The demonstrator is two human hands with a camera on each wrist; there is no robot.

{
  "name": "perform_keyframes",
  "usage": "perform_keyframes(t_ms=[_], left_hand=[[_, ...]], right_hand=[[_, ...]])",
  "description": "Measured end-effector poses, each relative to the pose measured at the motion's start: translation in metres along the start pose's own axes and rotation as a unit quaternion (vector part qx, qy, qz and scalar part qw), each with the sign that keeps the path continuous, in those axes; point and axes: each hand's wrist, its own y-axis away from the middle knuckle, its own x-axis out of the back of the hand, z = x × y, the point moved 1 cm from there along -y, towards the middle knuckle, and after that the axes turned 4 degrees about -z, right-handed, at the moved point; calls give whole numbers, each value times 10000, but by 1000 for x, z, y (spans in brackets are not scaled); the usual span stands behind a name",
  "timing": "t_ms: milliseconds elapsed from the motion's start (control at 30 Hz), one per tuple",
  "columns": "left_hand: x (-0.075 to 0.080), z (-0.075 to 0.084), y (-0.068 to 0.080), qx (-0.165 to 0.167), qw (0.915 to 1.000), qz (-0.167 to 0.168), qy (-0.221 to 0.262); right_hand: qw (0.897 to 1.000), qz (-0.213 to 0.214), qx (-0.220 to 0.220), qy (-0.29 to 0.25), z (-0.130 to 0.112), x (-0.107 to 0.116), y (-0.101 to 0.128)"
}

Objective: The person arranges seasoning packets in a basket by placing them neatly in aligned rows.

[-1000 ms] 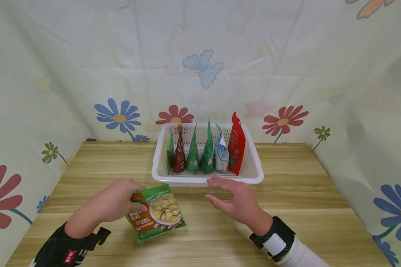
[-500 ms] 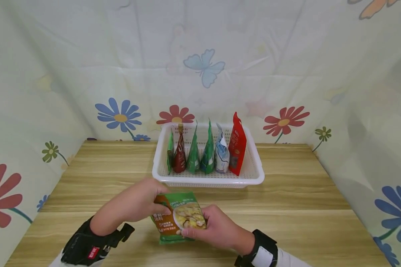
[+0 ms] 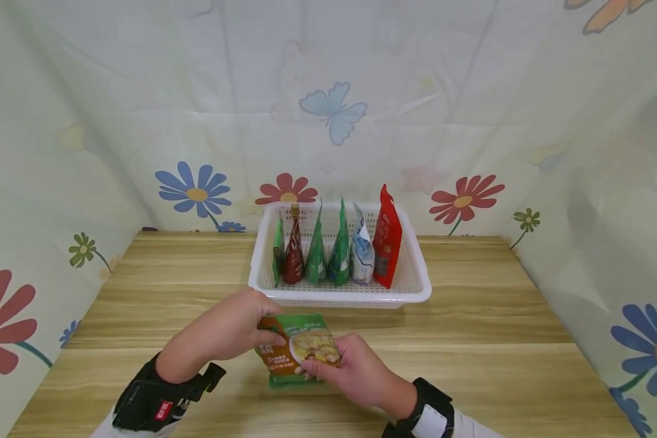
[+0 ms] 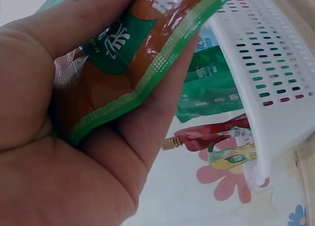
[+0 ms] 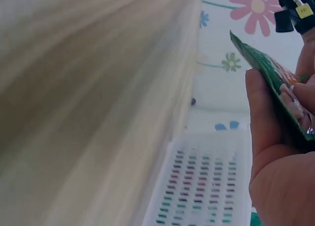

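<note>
A green and brown food packet (image 3: 301, 347) with a bowl of soup printed on it is held between both hands, just above the table in front of the basket. My left hand (image 3: 232, 334) grips its left side, thumb on the printed face. My right hand (image 3: 361, 372) pinches the right side, its thumb also across the front. In the left wrist view the packet's brown end (image 4: 133, 63) lies between thumb and fingers. Seen edge-on in the right wrist view, the packet (image 5: 270, 73) rests against the right fingers.
Behind the hands stands a white perforated basket (image 3: 339, 298). Upright in it are a red pouch (image 3: 389, 240), a blue and white pouch (image 3: 362, 255), several green packets (image 3: 340, 255) and a dark red spouted pouch (image 3: 294, 252). A flowered curtain surrounds the wooden table (image 3: 487, 340).
My left hand has carried the packet to the right. The right hand has come down from near the basket's front rim and taken hold of the packet's right side.
</note>
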Motion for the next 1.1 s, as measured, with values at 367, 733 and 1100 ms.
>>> perform_keyframes(t_ms=[367, 733, 1100], left_hand=[[1, 13, -6, 685, 9654, 2485, 399], [-31, 40, -20, 267, 9219, 3864, -102], [-51, 82, -40, 143, 9438, 3294, 232]], right_hand=[[9874, 1339, 742, 410, -11, 19, -2], [9474, 2778, 1040, 1205, -16, 13, -9], [8837, 3503, 1765, 2555, -9, -4, -10]])
